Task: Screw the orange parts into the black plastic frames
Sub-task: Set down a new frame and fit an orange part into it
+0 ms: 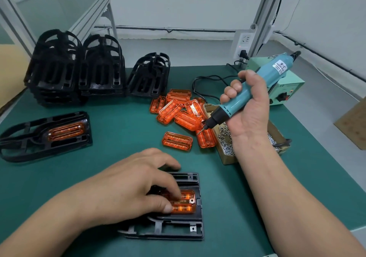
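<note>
Table, green mat. Empty black frames are stacked at the rear left, likely as stock. A finished frame lies set aside at far left.

The working frame lies flat, nearest the person. The left hand has its fingers spread and presses the seated orange part down, probably to hold it in line.

The right hand is wrapped round the electric screwdriver, which is raised over the screw box, apparently to pick up a screw. Loose orange parts are heaped beside the box.
</note>
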`<state>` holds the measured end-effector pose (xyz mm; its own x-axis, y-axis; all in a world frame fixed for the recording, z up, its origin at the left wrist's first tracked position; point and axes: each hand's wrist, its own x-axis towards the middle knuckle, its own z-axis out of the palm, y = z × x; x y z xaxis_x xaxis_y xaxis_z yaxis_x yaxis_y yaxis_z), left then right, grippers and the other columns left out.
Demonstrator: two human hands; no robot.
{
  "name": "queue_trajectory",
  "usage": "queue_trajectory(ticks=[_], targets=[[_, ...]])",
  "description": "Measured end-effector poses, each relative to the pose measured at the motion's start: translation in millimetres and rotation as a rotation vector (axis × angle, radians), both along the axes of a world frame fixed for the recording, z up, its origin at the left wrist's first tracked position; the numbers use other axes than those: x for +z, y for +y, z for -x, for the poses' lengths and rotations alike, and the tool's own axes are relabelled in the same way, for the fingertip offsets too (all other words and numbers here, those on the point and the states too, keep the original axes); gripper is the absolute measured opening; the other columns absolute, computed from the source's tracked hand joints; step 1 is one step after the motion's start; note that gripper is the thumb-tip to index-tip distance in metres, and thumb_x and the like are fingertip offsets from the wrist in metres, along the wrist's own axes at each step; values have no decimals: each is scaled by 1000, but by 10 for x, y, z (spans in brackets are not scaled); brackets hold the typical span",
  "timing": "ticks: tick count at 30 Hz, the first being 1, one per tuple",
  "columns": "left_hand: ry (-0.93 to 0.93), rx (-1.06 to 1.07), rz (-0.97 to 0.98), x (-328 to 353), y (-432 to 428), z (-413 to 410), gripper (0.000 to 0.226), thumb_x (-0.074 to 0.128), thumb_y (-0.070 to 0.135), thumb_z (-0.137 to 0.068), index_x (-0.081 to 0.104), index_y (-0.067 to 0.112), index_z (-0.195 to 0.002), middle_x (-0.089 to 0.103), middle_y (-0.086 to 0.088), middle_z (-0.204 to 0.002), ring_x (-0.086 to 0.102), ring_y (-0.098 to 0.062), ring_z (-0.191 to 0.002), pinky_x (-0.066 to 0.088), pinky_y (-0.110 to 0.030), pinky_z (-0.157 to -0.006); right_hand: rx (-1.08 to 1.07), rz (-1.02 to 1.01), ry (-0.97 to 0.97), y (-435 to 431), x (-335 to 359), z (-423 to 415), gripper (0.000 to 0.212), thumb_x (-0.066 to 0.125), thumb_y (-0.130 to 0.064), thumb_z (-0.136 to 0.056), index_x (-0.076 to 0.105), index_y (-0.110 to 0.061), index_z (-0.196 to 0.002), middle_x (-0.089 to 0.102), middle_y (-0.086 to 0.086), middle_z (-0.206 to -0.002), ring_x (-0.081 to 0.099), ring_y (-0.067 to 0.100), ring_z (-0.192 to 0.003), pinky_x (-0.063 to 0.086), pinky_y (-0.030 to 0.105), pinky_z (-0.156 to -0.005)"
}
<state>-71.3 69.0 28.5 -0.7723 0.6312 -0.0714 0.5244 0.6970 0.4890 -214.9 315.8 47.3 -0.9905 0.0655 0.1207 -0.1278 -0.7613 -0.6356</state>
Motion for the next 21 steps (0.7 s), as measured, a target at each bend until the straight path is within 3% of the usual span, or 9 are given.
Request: queue_trajectory(ticks=[11, 21], targets=[[99, 77, -23, -78, 131, 1, 24, 65, 64, -93, 71, 53, -114, 44, 37, -132, 35, 7, -134, 36, -13, -104, -41, 59, 20, 105, 77, 27, 9, 65, -19, -99, 63, -14, -93, 52, -1, -71, 52, 12, -59, 48, 26, -56], [234, 228, -52, 39, 409, 132, 27, 58, 58, -98, 71, 43, -116, 54, 27, -123, 44, 0, -124, 42, -24, -103, -175, 198, 50, 482, 293, 117, 11, 72, -17, -96, 63, -13, -90, 55, 0, -74, 54, 12, -61, 50, 27, -61]])
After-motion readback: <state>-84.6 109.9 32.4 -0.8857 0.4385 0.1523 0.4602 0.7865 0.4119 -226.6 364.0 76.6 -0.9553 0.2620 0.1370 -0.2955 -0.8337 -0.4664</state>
